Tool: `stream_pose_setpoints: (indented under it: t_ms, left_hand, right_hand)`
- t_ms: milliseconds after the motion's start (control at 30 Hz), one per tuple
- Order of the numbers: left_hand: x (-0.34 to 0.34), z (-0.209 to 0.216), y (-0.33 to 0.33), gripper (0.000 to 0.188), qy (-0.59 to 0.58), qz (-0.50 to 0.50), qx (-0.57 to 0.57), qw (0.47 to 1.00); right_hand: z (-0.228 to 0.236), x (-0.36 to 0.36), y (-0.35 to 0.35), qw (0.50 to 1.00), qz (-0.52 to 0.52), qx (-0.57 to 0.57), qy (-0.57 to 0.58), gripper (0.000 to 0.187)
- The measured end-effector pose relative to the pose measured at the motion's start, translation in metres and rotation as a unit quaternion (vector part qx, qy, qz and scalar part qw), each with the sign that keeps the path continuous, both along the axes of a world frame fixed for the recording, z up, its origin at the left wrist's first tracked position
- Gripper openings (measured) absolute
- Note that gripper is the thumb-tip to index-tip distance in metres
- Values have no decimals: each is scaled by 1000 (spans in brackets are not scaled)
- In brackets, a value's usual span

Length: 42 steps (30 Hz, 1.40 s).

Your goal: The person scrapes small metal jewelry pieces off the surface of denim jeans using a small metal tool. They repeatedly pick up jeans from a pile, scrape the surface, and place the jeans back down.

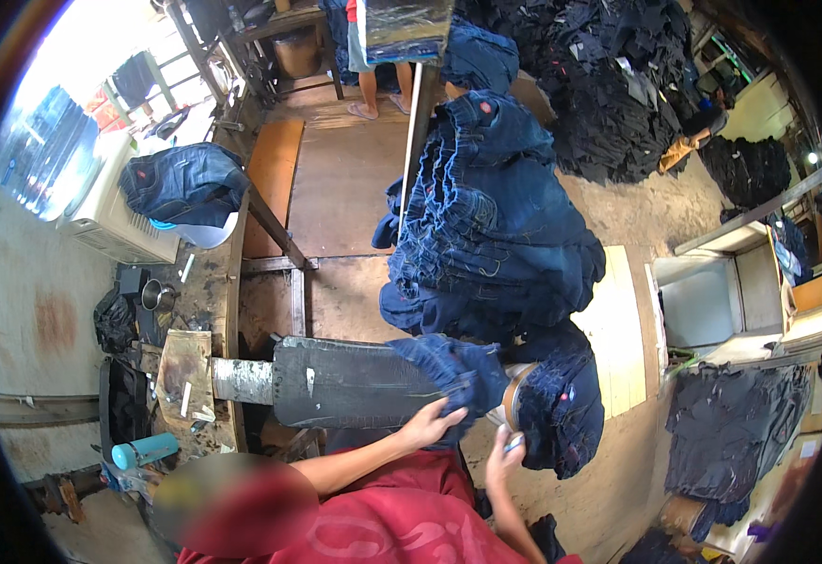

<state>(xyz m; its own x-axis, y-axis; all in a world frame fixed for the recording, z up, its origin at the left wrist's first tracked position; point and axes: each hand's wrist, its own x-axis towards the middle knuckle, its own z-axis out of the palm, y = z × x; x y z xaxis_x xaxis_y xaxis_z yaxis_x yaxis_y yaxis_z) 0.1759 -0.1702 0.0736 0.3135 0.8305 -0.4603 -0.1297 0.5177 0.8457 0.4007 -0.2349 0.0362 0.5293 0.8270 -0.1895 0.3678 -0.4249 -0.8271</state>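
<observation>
A dark blue pair of jeans [463, 371] is pulled over the end of a long dark padded form [345, 381] that sticks out from a bench. My left hand [430, 423] grips the denim at the lower edge of the form. My right hand [505, 449] is closed around a small pale object, too small to tell what it is, just below the form's round tip [514, 395]. More of the jeans hang down to the right [566, 409].
A tall stack of folded jeans [496, 216] lies behind the form. Heaps of dark garments [608, 85] fill the far right. A worktop [181, 376], a teal bottle [143, 451] and a metal cup [157, 296] stand left. Another person's legs [378, 89] show at the top.
</observation>
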Motion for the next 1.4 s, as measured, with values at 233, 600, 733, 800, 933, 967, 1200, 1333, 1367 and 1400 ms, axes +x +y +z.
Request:
stream_pose_setpoints:
  t_ms: [233, 600, 733, 800, 933, 967, 1200, 1333, 1367, 1400]
  left_hand:
    - [57, -25, 94, 43, -351, 243, -257, 867]
    - [-202, 5, -16, 50, -308, 303, -135, 892]
    - [-216, 4, -63, 36, -44, -5, -193, 980]
    - [-239, 8, -70, 37, 73, -91, -166, 979]
    - [-319, 25, -84, 50, 224, -180, -132, 949]
    - [-338, 31, -85, 50, 242, -157, -117, 950]
    - [-336, 82, 26, 53, 629, 70, 280, 722]
    - [-226, 44, 117, 62, 456, -68, 317, 829]
    - [-201, 27, 126, 75, 454, -107, 337, 818]
    - [-180, 9, 134, 85, 521, -171, 359, 755]
  right_hand:
    - [25, -54, 38, 935, 154, 168, -273, 63]
    - [93, -199, 43, 813, 573, -6, 104, 61]
    - [121, -194, 41, 866, 496, -56, -1, 53]
    - [133, -172, 35, 905, 423, 1, 44, 39]
    - [134, -138, 31, 925, 357, -127, 2, 28]
    - [130, -135, 32, 934, 343, -104, 2, 26]
    - [96, -168, 41, 936, 331, -106, 59, 30]
    - [80, -209, 45, 906, 405, -79, 97, 33]
    - [82, -210, 43, 861, 471, -191, 2, 36]
    - [85, -209, 37, 850, 469, -240, -23, 35]
